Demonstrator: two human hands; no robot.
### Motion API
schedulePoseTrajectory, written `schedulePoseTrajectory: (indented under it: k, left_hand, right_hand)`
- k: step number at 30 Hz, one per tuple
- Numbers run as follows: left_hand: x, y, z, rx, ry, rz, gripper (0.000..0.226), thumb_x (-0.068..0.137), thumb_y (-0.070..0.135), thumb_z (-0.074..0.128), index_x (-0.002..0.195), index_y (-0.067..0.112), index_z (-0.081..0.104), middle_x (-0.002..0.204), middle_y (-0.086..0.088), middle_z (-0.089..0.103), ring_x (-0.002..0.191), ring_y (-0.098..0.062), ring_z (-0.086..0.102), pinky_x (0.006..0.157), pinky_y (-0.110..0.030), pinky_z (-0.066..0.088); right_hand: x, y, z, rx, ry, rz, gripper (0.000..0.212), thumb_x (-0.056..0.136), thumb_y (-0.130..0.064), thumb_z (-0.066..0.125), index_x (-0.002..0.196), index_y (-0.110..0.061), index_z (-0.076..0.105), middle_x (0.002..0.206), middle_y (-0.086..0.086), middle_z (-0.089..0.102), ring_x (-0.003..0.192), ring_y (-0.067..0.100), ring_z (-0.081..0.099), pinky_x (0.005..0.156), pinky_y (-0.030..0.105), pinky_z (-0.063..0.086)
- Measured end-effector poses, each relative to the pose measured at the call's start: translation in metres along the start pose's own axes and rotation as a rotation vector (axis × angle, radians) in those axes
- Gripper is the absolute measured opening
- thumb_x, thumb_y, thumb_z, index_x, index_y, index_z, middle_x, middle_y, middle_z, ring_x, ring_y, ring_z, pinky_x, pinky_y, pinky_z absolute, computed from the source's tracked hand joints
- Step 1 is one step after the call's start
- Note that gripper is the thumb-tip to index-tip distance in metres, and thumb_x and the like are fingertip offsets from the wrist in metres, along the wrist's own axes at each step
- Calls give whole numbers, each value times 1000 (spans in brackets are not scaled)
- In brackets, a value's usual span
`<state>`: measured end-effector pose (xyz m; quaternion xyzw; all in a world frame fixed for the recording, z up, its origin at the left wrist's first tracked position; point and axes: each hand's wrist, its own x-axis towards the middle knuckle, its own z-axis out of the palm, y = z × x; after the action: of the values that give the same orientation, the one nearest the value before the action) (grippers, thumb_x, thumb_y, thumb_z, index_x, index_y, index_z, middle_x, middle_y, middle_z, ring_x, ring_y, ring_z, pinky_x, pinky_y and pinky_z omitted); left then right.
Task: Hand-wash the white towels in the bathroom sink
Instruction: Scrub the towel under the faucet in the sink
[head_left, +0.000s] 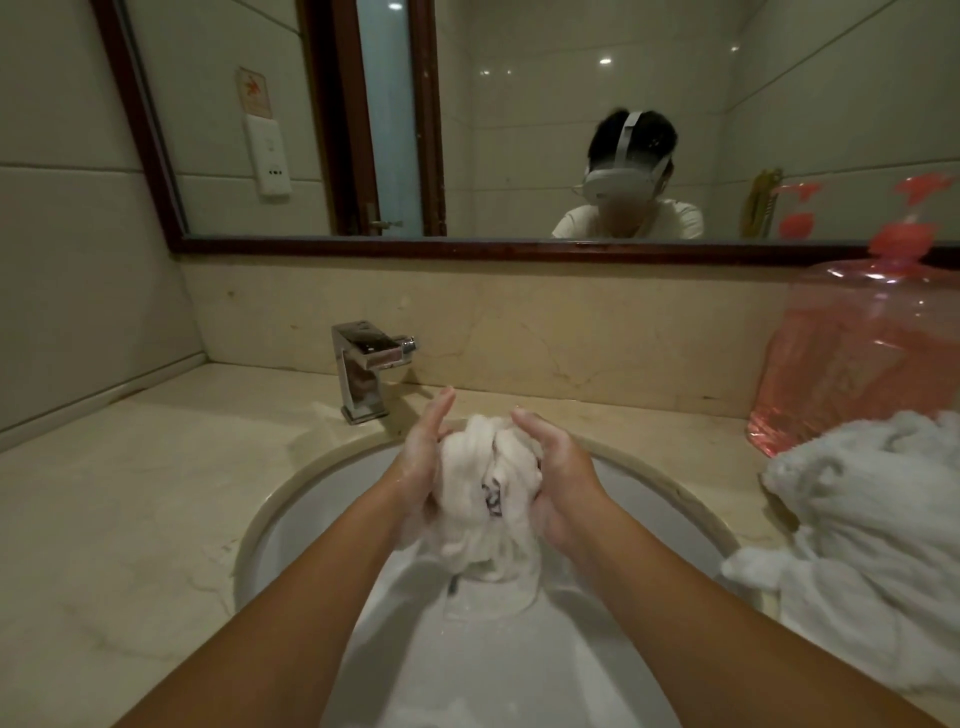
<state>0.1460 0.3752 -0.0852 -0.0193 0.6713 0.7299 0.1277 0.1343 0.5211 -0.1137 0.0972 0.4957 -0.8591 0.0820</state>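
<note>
Pressing a bunched, soapy white towel between both hands above the sink, its lower end hanging down into the basin. Left hand lathered, laid flat against the towel's left side, fingers straight and pointing toward the far wall. Right hand grasping the towel's right side, fingers curled over its top. Faucet standing at the far left of the rim. Second white towel heaped on the tabletop at the right, just beside a pink bottle.
</note>
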Motion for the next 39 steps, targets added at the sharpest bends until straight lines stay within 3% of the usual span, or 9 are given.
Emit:
schedulePoseTrajectory:
  k: [5,11,15,22,25,28,31,35,39]
  left_hand:
    - [-3,4,3,-31,33,-23,69,94,71,52,105,7,76,97,-17,80,76,-31,77,76,-40,58]
    - [2,-3,-2,-51,-67,-148,68,94,65,58,119,5,77,119,-21,75,105,-39,72,105,-53,50]
    - [6,-14,1,73,-52,-174,63,87,62,67,121,10,77,117,-18,76,109,-40,74,108,-59,51]
    - [5,-8,7,44,-13,36,63,96,66,55,118,11,77,111,-17,78,103,-37,76,100,-51,56]
    - [9,-11,9,43,29,80,76,82,74,69,127,13,68,110,-16,79,100,-37,77,96,-57,59]
    - [12,-12,5,36,137,157,52,84,49,78,122,15,67,103,-12,80,93,-33,78,90,-57,62]
    - [11,-10,-1,-59,145,198,55,80,37,71,132,19,64,111,-16,78,99,-38,77,92,-62,60]
    - [6,-11,3,-11,43,253,66,92,71,51,129,20,72,119,-14,76,109,-34,74,98,-55,57]
    - [-2,-12,11,273,109,413,87,71,94,55,133,34,62,121,6,73,105,-13,74,94,-45,61]
  right_hand:
    - [-8,-7,4,-61,46,-226,61,61,-25,96,109,3,70,107,26,77,101,45,76,98,64,58]
    - [-10,-6,2,-155,15,-138,35,78,-21,87,105,-3,74,105,23,78,101,44,76,98,61,59]
    - [-12,-3,-2,-197,-57,114,54,87,-43,76,121,-1,76,112,23,78,104,43,76,103,59,56]
    - [-6,-13,-2,-83,-60,-86,55,72,-25,83,118,5,74,107,24,78,102,43,76,102,58,56]
    - [-7,-9,2,-144,-39,-175,65,74,-17,89,127,7,60,107,27,76,96,43,77,94,62,60]
    - [-4,-5,0,-114,-38,-146,86,67,-24,98,137,-2,53,121,26,72,105,42,75,98,61,58]
    - [-10,-7,-4,-133,-192,-23,65,80,-33,90,129,4,69,124,26,73,115,42,73,108,58,53]
    - [-15,-5,8,-358,-44,-170,53,94,-55,74,124,-11,72,107,14,81,98,34,79,97,56,60]
    - [-15,-8,22,-183,15,-179,60,97,-75,49,134,-30,60,116,9,78,98,33,79,90,57,63]
